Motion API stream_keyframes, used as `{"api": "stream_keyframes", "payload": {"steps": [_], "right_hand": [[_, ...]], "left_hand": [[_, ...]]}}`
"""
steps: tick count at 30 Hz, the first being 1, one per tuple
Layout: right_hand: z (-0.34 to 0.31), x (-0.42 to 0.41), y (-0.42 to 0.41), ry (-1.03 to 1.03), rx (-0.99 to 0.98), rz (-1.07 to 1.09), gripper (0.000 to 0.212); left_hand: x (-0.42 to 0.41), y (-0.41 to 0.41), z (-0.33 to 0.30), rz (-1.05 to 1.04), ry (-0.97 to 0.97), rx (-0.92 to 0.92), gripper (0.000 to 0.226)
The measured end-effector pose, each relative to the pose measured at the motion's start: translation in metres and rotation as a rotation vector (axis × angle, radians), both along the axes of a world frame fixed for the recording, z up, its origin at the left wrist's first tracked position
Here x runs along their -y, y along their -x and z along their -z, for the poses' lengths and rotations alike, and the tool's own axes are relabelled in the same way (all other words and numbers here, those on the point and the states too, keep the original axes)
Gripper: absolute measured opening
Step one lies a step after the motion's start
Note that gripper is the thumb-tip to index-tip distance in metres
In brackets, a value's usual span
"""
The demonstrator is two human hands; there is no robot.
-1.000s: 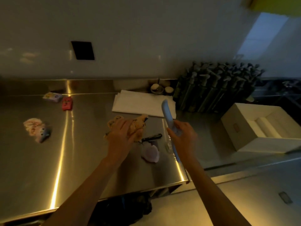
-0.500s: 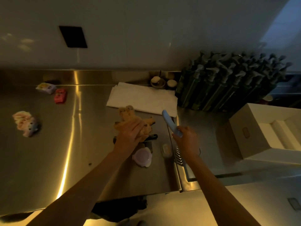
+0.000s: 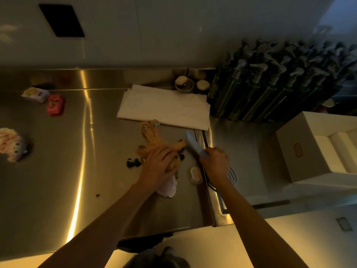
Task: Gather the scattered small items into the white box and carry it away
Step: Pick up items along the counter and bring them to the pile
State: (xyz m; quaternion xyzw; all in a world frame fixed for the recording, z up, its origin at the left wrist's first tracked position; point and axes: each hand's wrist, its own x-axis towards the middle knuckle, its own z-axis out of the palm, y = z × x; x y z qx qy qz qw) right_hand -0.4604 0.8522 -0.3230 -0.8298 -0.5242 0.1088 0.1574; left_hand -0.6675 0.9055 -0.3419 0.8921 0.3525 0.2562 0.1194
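My left hand (image 3: 157,166) lies on an orange plush toy (image 3: 152,140) on the steel counter (image 3: 58,180), its fingers wrapped round the toy's body. My right hand (image 3: 214,165) grips a pale blue stick-shaped item (image 3: 193,145) that points up and left. The white box (image 3: 301,151) stands open at the right on a lower surface, apart from both hands. A pink round item (image 3: 169,188) peeks out under my left wrist. A small yellow case (image 3: 195,174) sits between my hands. A black clip (image 3: 132,162) lies left of the toy.
A red packet (image 3: 56,104), a pale packet (image 3: 34,94) and a fluffy pink toy (image 3: 11,145) lie at the counter's left. A folded white cloth (image 3: 164,107) lies behind the toy. Dark pump bottles (image 3: 274,80) crowd the back right. Two small bowls (image 3: 185,84) sit by the wall.
The plush toy has spread out flat on the counter under my left hand. My right hand, still holding the blue item, has lowered and tilted it toward the toy. The camera has shifted left.
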Motion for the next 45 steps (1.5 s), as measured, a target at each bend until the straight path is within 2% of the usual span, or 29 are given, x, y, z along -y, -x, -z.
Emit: {"api": "stream_keyframes", "payload": {"steps": [7, 13, 18, 22, 30, 35, 40, 45], "right_hand": [[-0.002, 0.002, 0.006, -0.011, 0.0, -0.009, 0.027], [-0.027, 0.009, 0.016, -0.19, -0.101, -0.092, 0.031], [-0.056, 0.014, 0.035, -0.355, -0.056, -0.223, 0.028], [-0.073, 0.009, 0.058, -0.453, -0.004, -0.289, 0.034], [-0.109, 0.003, 0.129, -0.599, 0.131, -0.422, 0.034], [-0.113, 0.005, 0.181, -0.551, 0.122, -0.539, 0.039], [-0.115, 0.004, 0.248, -0.573, 0.164, -0.603, 0.02], [-0.106, 0.004, 0.325, -0.534, 0.098, -0.654, 0.026]], "left_hand": [[0.006, -0.003, -0.007, -0.026, 0.067, -0.097, 0.049], [0.009, 0.0, -0.034, -0.094, 0.037, -0.135, 0.048], [0.012, 0.014, -0.065, -0.187, 0.025, -0.074, 0.048], [0.011, 0.036, -0.087, -0.262, -0.039, -0.06, 0.047], [0.024, 0.112, -0.125, -0.489, -0.18, -0.042, 0.039], [0.041, 0.17, -0.134, -0.608, -0.251, -0.01, 0.035], [0.059, 0.232, -0.135, -0.717, -0.219, 0.02, 0.026], [0.065, 0.305, -0.123, -0.772, -0.188, 0.022, 0.028]]}}
